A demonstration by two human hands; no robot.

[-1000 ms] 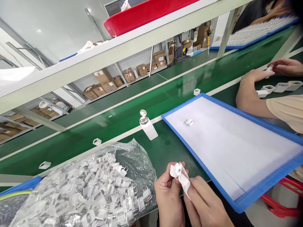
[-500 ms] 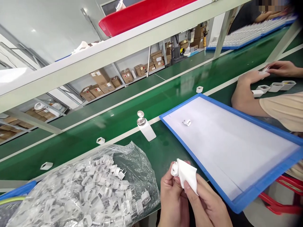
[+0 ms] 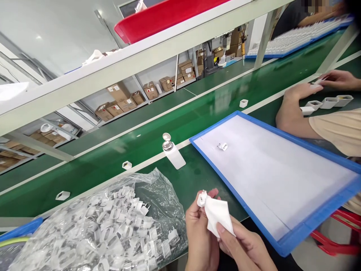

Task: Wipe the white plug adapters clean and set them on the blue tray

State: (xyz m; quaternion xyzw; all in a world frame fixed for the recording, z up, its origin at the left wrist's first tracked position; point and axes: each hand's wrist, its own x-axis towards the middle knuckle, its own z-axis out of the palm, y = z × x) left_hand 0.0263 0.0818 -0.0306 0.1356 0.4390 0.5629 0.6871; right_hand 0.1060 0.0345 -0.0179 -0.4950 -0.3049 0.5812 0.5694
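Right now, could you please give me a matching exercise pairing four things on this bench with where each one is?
Things:
1. white cloth
2. pump bottle
3. bag of plug parts
4. lone plug part

Places:
a. in the blue tray
b. held by the right hand
c. left of the left hand, which pinches another plug part
d. upright on the green bench

Pairs: 1-b, 2-d, 3-c, 4-a

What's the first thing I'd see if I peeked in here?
The shiny bag stuffed with white parts at the lower left grabs the eye first. Next comes the big blue tray on the right, with one tiny part lying in it. At the bottom middle, someone holds a white cloth against a small part.
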